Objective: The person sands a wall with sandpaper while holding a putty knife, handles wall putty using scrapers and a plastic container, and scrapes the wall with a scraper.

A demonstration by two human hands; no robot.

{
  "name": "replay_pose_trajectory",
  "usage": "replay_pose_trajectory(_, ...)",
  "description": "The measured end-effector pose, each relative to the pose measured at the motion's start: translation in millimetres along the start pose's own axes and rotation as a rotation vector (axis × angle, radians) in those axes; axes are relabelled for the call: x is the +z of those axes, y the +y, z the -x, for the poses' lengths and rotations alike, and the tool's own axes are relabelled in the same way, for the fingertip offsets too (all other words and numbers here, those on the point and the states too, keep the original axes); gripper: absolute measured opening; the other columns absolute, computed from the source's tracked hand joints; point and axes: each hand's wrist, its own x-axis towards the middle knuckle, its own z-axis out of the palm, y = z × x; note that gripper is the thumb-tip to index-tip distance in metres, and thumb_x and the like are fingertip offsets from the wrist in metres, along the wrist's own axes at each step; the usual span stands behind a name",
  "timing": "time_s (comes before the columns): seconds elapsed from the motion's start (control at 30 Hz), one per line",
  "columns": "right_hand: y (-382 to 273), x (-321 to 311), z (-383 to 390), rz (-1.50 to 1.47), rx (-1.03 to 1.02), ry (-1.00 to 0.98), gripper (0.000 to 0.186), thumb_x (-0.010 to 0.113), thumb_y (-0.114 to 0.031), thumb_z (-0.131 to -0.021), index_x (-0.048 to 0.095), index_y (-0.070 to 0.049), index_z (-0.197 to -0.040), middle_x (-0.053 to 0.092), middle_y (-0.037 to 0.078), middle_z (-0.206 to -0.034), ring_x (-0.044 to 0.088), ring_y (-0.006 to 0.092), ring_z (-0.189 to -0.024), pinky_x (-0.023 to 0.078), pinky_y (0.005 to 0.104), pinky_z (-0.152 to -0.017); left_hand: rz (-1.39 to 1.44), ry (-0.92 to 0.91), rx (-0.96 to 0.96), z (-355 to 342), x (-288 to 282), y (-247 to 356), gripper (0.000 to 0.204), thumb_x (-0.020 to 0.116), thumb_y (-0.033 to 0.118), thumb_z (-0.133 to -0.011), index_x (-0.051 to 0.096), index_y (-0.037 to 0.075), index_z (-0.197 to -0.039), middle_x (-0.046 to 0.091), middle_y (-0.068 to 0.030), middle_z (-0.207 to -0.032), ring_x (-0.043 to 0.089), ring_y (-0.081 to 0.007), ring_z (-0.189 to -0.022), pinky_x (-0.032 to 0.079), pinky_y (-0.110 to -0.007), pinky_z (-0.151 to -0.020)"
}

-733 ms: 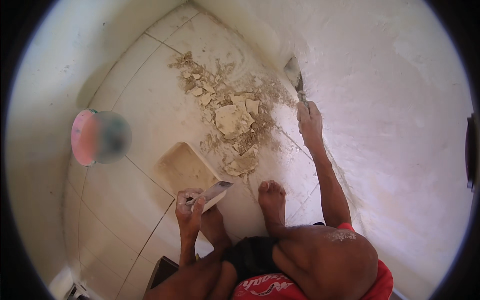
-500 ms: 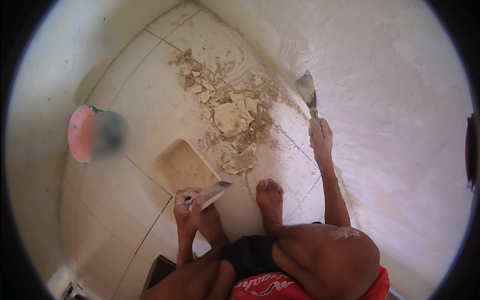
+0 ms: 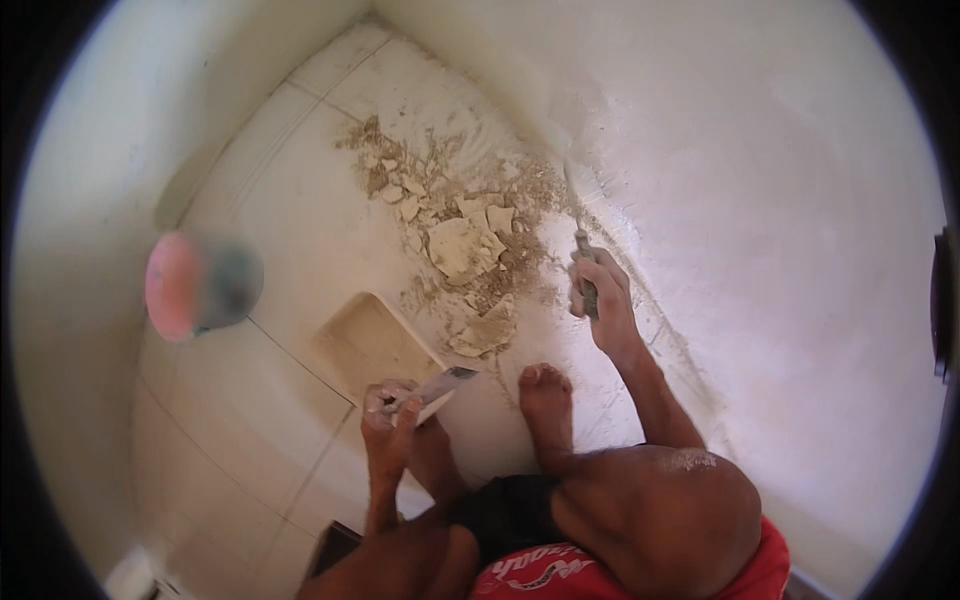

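My right hand point(image 3: 607, 290) is closed round the handle of a putty knife point(image 3: 583, 262). Its blade is seen nearly edge-on, at the foot of the right-hand wall point(image 3: 740, 260); whether it touches is hard to tell. In my left hand point(image 3: 390, 408), dusted white, a second scraper point(image 3: 448, 382) is gripped, its flat metal blade pointing right. Just beyond that hand a shallow cream tray point(image 3: 372, 345) stands on the floor, with a beige coating inside. Ahead of my feet lies a pile of broken plaster point(image 3: 465, 245) and brown crumbs.
A pink and green bucket-like thing point(image 3: 175, 287), partly blurred, stands by the left wall. White tiles point(image 3: 270, 250) cover the floor. My bare foot point(image 3: 547, 400) is close to the rubble. A dark box-like edge point(image 3: 335, 545) shows at lower left.
My right hand has moved down and left, turning the putty knife from flat against the wall to edge-on at its base. My left hand, still holding the scraper, has shifted slightly.
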Motion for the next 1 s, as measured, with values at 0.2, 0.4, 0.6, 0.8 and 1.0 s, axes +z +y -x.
replay_pose_trajectory(0.2,2.5,33.4,-16.5,-0.382,0.222,-0.135,0.018,0.051,-0.026,-0.099,0.056,-0.009,-0.100,0.056,0.003,-0.070,0.050,0.0124,-0.055,0.043,0.0310,-0.052,-0.009,0.075,0.054,2.0,-0.3,-3.1,0.023,0.065,0.013,-0.091,0.051,0.003,-0.106,0.057,-0.0062,-0.101,0.055,-0.0135,-0.093,0.047,-0.028,-0.086)
replay_pose_trajectory(0.4,9.2,74.5,-41.8,-0.565,0.131,0.071,0.026,0.050,-0.025,-0.099,0.052,-0.009,-0.080,0.060,0.006,-0.069,0.055,0.0145,-0.054,0.044,0.0336,-0.045,0.073,0.054,-0.024,3.4,4.3,9.5,0.024,0.065,0.009,-0.091,0.051,0.002,-0.108,0.055,-0.0048,-0.100,0.053,-0.0124,-0.092,0.046,-0.028,-0.085)
replay_pose_trajectory(0.6,-2.4,85.4,-77.0,-0.632,0.214,0.095,0.024,0.050,-0.023,-0.098,0.057,-0.003,-0.088,0.058,0.006,-0.070,0.053,0.0143,-0.055,0.041,0.0277,-0.047,0.078,-0.009,0.058,5.1,1.7,-0.3,0.023,0.065,0.007,-0.091,0.050,0.002,-0.108,0.056,-0.0052,-0.102,0.053,-0.0127,-0.093,0.046,-0.028,-0.085)
replay_pose_trajectory(0.8,-12.2,77.3,3.6,-0.022,0.040,-0.256,0.028,0.055,-0.028,-0.095,0.060,-0.001,-0.097,0.055,0.010,-0.073,0.058,0.0239,-0.066,0.050,0.0353,-0.063,0.311,0.282,0.127,7.0,-25.1,-9.1,0.023,0.061,0.006,-0.094,0.049,0.001,-0.113,0.056,-0.0069,-0.106,0.055,-0.0144,-0.097,0.047,-0.031,-0.088)
replay_pose_trajectory(1.0,-16.9,49.3,23.1,0.926,-0.232,-0.407,0.045,0.066,-0.023,-0.089,0.058,0.004,-0.125,0.064,0.020,-0.114,0.064,0.0242,-0.095,0.051,0.0335,-0.087,0.588,0.353,0.294,-46.8,-99.6,-25.1,0.021,0.053,0.011,-0.101,0.048,0.005,-0.121,0.058,-0.0042,-0.107,0.059,-0.0150,-0.097,0.051,-0.034,-0.087)
